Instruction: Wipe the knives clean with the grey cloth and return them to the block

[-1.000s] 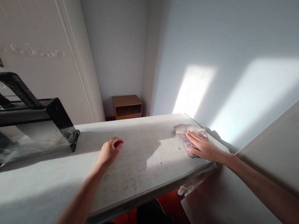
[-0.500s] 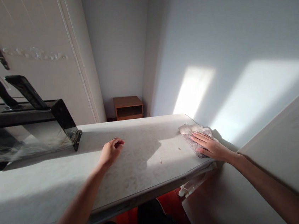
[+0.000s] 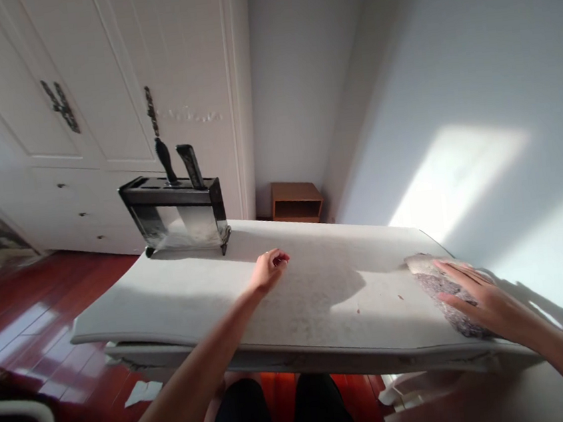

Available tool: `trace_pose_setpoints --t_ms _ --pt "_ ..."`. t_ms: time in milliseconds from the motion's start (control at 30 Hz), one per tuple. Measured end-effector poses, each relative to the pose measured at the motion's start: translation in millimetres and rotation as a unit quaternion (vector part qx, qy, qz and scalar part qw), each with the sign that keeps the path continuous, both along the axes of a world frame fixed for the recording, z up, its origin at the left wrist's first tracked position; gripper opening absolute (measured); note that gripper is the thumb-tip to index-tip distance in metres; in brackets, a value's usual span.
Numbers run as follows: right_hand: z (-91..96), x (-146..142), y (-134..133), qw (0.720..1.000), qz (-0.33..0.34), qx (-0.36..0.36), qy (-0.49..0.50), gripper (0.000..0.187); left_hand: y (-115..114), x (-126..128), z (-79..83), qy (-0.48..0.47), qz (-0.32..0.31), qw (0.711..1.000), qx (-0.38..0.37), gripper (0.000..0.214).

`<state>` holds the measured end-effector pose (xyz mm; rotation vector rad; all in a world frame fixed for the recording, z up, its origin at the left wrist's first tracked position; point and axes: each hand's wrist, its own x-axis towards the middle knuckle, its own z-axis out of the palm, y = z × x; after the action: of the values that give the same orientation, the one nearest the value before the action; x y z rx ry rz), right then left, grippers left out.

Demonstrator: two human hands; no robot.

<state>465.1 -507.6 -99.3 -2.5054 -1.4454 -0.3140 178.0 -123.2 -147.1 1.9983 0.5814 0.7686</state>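
Observation:
My right hand (image 3: 492, 299) lies flat, fingers stretched out, on a fluffy grey and white cleaning cloth (image 3: 437, 283) at the right end of the white tabletop (image 3: 311, 302). The cloth is spread under my palm near the wall side. My left hand (image 3: 269, 269) is over the middle of the tabletop with its fingers curled into a loose fist; I see nothing in it. A black knife block (image 3: 176, 212) with clear sides stands on the far left part, two black handles sticking up from it. Small reddish-brown crumbs (image 3: 400, 297) lie left of the cloth.
White cabinet doors (image 3: 185, 60) rise behind the knife block. A small brown cabinet (image 3: 296, 193) stands beyond the table's far edge, and a sunlit wall (image 3: 458, 165) borders the right side. Below are a red wooden floor (image 3: 71, 367) and a white curved frame (image 3: 35, 411) at lower left.
The view has swung left and back, showing more cabinets and floor. My right hand stays on the cloth, which now reaches closer to the table's front edge. My left hand stays curled.

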Motion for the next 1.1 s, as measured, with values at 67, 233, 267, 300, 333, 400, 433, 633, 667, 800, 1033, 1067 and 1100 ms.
trace_pose_setpoints --t_ms 67,233,267,300,333,400,433,633,667,800,1033,1067,1100 --pt "5.1 -14.0 19.4 1.0 -0.011 0.005 0.018 0.065 -2.7 -8.8 -1.4 -0.025 0.003 0.999 -0.022 0.018" --pt "12.1 -52.1 83.2 0.993 0.068 0.008 0.092 0.065 -1.2 -47.6 4.9 -0.087 -0.004 0.993 -0.081 0.034" --pt "12.5 -59.0 97.3 0.991 0.085 0.009 0.107 0.065 1.8 -57.6 8.2 -0.099 0.003 0.992 -0.081 0.036" --pt "13.1 -65.8 111.7 0.988 0.099 0.006 0.122 0.065 5.9 -68.0 12.0 -0.108 0.016 0.991 -0.074 0.037" --pt "14.1 -72.7 126.4 0.984 0.11 -0.001 0.137 0.065 10.9 -78.7 16.2 -0.114 0.033 0.991 -0.064 0.037" --pt "17.6 -87.1 156.2 0.977 0.135 -0.01 0.165 0.065 23.9 -100.5 24.9 -0.121 0.068 0.989 -0.041 0.038" --pt "20.1 -94.3 171.3 0.972 0.153 -0.01 0.176 0.066 31.6 -111.3 29.2 -0.123 0.086 0.988 -0.031 0.037" --pt "35.9 -131.3 263.5 0.931 0.275 0.025 0.241 0.068 89.9 -166.7 48.2 -0.169 0.234 0.956 -0.054 0.034" --pt "38.0 -136.7 279.1 0.921 0.292 0.034 0.256 0.069 100.8 -173.9 50.1 -0.187 0.272 0.941 -0.077 0.034" --pt "46.2 -160.1 342.6 0.876 0.356 0.077 0.316 0.079 143.2 -198.6 57.0 -0.231 0.372 0.888 -0.14 0.033" --pt "67.5 -198.9 441.0 0.851 0.335 0.123 0.386 0.1 192.3 -214.1 75.7 -0.236 0.33 0.904 -0.133 0.048" --pt "69.9 -203.2 450.9 0.85 0.325 0.122 0.396 0.1 196.7 -212.7 78.0 -0.237 0.317 0.909 -0.132 0.05" --pt "71.9 -207.4 459.3 0.846 0.318 0.123 0.41 0.1 200.8 -210.7 79.8 -0.237 0.301 0.915 -0.125 0.051"
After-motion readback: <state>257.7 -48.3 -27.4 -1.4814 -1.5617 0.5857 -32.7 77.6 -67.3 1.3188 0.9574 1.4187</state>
